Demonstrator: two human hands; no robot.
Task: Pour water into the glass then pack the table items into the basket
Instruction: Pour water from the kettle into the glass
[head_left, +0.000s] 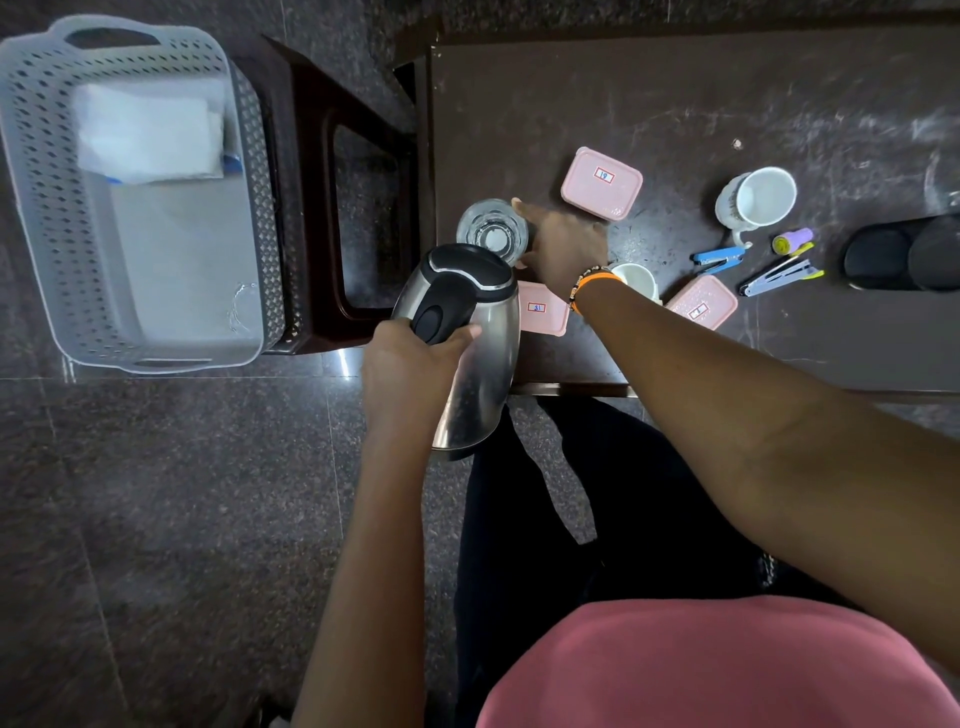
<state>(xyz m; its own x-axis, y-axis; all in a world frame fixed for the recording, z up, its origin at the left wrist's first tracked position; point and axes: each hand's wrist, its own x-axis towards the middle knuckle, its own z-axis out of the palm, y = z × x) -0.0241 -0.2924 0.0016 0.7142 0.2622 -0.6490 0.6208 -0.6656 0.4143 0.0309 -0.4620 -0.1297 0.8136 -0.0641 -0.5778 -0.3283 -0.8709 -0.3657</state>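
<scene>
**Kettle tipped over the glass**

At far left you have the grey basket (57, 218) sitting on a dark stool (332, 171), with folded white material (148, 132) already lying in its far end. Your left hand (405, 364) curls tight around the black handle of the steel kettle (467, 332), which tilts forward so its lid end overlaps the near rim of the glass (492, 231). The glass stands near the left edge of the dark table (675, 93), and your right hand (563, 244) wraps its right side, fingers closed on it. Further right lie three pink lidded boxes (602, 183), one partly under the kettle, a small white cup (638, 280) beside your wrist, a white mug (756, 198), a blue stapler (719, 258), a purple-capped item (792, 240) and a black tray (904, 254).
</scene>
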